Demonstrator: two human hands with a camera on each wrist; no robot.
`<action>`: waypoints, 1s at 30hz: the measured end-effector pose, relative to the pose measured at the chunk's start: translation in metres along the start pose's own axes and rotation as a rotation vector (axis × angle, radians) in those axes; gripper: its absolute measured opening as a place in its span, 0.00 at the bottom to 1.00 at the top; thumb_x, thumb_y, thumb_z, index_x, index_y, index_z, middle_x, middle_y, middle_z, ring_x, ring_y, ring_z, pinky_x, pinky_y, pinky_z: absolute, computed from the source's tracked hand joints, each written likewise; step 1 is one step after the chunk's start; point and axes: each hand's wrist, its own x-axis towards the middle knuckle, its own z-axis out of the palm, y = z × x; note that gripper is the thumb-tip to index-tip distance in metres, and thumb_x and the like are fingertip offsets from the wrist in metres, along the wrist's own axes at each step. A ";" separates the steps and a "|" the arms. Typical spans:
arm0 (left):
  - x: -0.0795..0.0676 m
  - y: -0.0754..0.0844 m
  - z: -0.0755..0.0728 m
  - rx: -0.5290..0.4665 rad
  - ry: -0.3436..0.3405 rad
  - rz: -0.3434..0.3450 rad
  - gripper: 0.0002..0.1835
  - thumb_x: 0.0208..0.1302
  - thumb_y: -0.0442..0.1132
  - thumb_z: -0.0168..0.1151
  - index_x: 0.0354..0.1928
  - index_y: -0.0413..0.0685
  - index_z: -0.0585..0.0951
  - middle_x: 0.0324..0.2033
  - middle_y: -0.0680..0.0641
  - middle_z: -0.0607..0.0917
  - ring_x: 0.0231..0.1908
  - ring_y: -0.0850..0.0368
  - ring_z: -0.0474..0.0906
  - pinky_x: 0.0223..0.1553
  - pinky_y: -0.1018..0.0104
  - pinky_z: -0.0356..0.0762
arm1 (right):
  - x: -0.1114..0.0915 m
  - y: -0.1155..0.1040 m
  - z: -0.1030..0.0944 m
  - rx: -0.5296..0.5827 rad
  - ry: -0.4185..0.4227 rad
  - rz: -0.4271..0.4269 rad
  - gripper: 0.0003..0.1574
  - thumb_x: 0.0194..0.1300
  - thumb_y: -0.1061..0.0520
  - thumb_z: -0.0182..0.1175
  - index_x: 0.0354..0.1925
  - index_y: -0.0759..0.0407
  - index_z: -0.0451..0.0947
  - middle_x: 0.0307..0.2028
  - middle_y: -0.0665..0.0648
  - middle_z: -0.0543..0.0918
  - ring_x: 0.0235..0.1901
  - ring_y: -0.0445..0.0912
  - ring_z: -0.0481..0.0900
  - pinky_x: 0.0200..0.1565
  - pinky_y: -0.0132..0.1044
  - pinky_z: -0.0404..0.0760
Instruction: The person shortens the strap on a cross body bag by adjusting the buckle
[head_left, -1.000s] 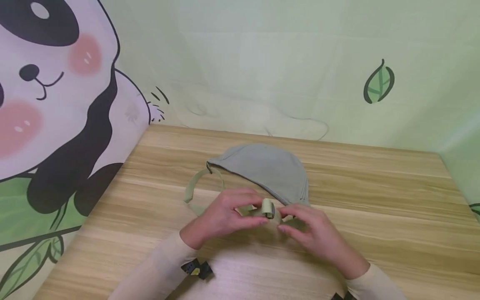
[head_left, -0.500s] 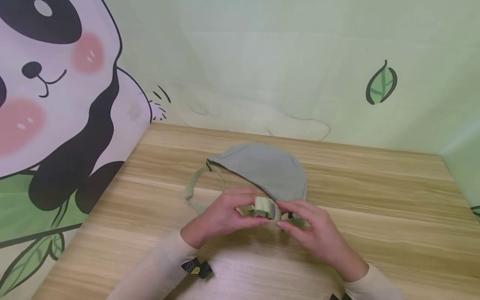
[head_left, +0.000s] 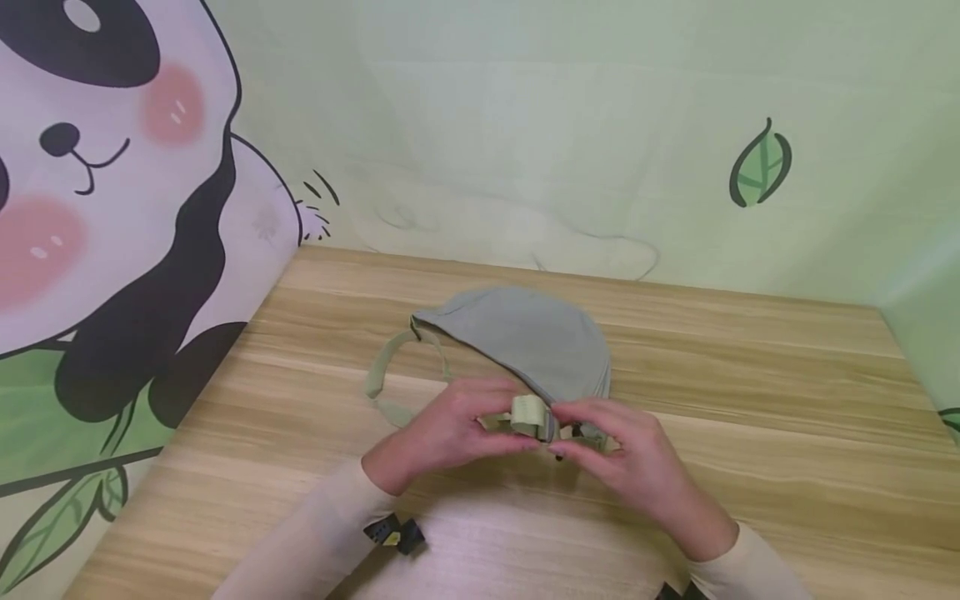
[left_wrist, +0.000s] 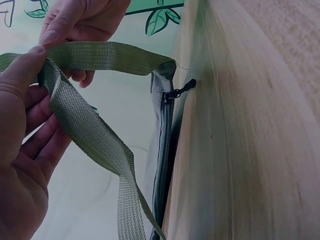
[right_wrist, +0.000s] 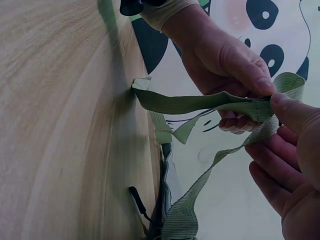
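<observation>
A grey waist bag [head_left: 525,337] lies on the table, its green webbing strap [head_left: 380,367] looping toward the person. My left hand [head_left: 453,423] pinches the strap between thumb and fingers. Close beside it, my right hand [head_left: 637,454] pinches the strap at a small dark slider [head_left: 552,427]. A short loop of webbing [head_left: 528,414] stands up between the hands. In the right wrist view, the strap [right_wrist: 180,104] runs doubled to both sets of fingertips. Fingers and webbing hide most of the slider. A black zipper pull [left_wrist: 182,89] hangs at the bag's end.
The wood-grain table [head_left: 750,400] reaches back to a pale green cloth backdrop [head_left: 525,125] printed with a panda [head_left: 120,192] and leaves. Black devices [head_left: 393,535] sit on both wrists over pale sleeves.
The webbing loop between the hands has grown and shifted left since a second ago. My right fingertips have moved slightly left to the slider. The bag has shifted slightly left.
</observation>
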 end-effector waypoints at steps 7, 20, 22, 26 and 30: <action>0.001 0.001 -0.002 0.015 -0.020 -0.020 0.18 0.59 0.37 0.82 0.51 0.43 0.90 0.44 0.46 0.93 0.44 0.58 0.90 0.53 0.75 0.86 | 0.003 0.000 0.000 -0.004 -0.014 -0.015 0.21 0.65 0.54 0.77 0.52 0.62 0.88 0.46 0.60 0.94 0.45 0.52 0.93 0.59 0.22 0.83; 0.002 0.002 -0.002 0.003 -0.027 -0.066 0.19 0.60 0.36 0.82 0.53 0.44 0.90 0.45 0.48 0.93 0.45 0.60 0.90 0.51 0.73 0.87 | -0.002 0.003 0.001 0.043 -0.072 0.106 0.31 0.53 0.69 0.80 0.56 0.59 0.87 0.49 0.55 0.93 0.49 0.45 0.90 0.57 0.27 0.86; 0.001 0.002 -0.001 0.007 -0.026 -0.068 0.18 0.61 0.37 0.81 0.52 0.44 0.90 0.45 0.48 0.93 0.44 0.60 0.90 0.50 0.74 0.87 | -0.004 0.005 0.003 0.044 -0.084 0.111 0.32 0.52 0.69 0.81 0.56 0.58 0.86 0.50 0.54 0.93 0.50 0.44 0.90 0.58 0.28 0.86; -0.001 0.001 -0.001 -0.012 -0.017 -0.078 0.19 0.61 0.37 0.81 0.53 0.44 0.90 0.44 0.49 0.93 0.42 0.62 0.88 0.47 0.69 0.89 | -0.009 0.010 0.005 0.005 -0.130 0.122 0.34 0.53 0.67 0.81 0.59 0.58 0.85 0.52 0.55 0.92 0.52 0.48 0.90 0.58 0.34 0.88; -0.002 0.002 -0.001 -0.033 0.001 -0.097 0.18 0.60 0.36 0.81 0.52 0.45 0.91 0.44 0.49 0.93 0.40 0.62 0.87 0.42 0.62 0.91 | -0.014 0.016 0.005 -0.102 -0.201 0.152 0.31 0.55 0.62 0.83 0.57 0.58 0.86 0.52 0.54 0.92 0.52 0.50 0.89 0.56 0.44 0.90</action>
